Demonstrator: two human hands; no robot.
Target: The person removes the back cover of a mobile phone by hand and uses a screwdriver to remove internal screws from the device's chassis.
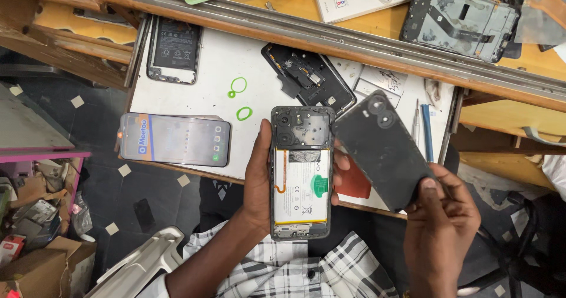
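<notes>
My left hand [257,180] grips an opened phone [300,174] upright, back side up, its white battery, green sticker and camera board exposed. My right hand [439,215] holds the removed dark back cover [380,150] by its lower corner, tilted away to the right of the phone; the inner side with two round camera holes faces me. Both are held above the near edge of a white work board [236,62].
On the board lie a lit phone [174,139], an open phone with a black battery [173,49], a bare dark frame [308,78], two green rings [238,87], and a screwdriver with a blue tool [425,130]. More phone parts [460,18] sit on the wooden counter beyond.
</notes>
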